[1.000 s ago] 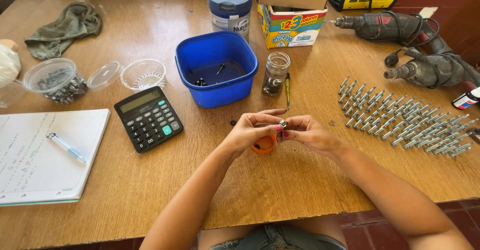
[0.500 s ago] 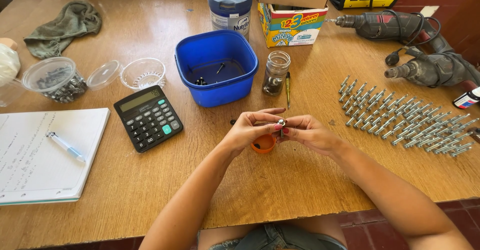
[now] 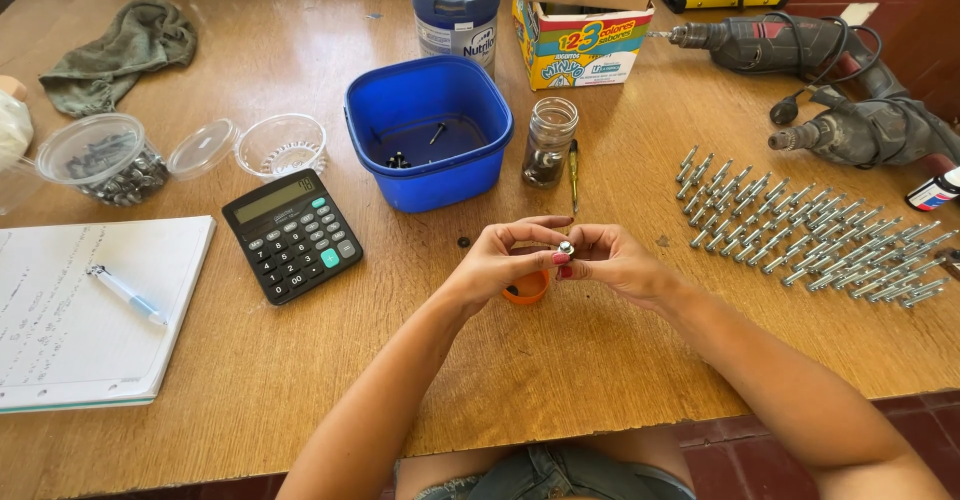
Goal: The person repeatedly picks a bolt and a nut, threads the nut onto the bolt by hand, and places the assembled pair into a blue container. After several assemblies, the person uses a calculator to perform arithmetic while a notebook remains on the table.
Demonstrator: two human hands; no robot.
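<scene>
Pinching small metal bolt [image 3: 566, 249] between both hands, above orange cup [image 3: 527, 288].

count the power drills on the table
2: both at the table's far right corner, one dark drill behind, one grey drill just in front of it, cords tangled between them.

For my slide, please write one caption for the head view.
Both hands pinch a small silver metal piece above a small orange plastic cup on the wooden table.
</scene>
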